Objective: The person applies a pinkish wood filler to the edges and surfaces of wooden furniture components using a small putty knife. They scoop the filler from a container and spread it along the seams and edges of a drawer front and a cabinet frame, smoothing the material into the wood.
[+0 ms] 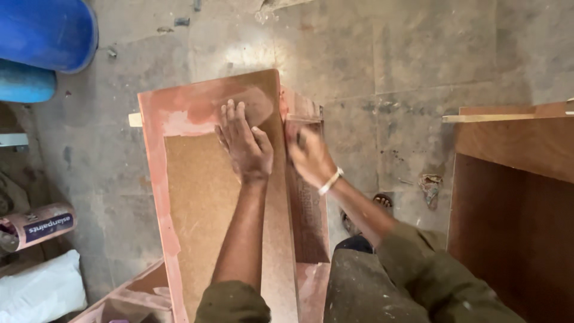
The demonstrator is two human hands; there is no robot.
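Observation:
A tall wooden board cabinet panel [197,203] with reddish filler smeared along its edges stands before me. My left hand [244,143] lies flat, fingers together, on the panel's top near its far right corner. My right hand [310,158], with a white band at the wrist, is curled around something small and dark against the panel's right side face [308,221]. I cannot make out what that thing is.
A blue barrel [48,33] lies at the top left. A pink-capped can [39,224] and a white sack [42,290] sit at the lower left. A brown plywood cabinet [517,197] stands at the right. The concrete floor [388,90] is dusty. A sandalled foot [359,215] shows below my right arm.

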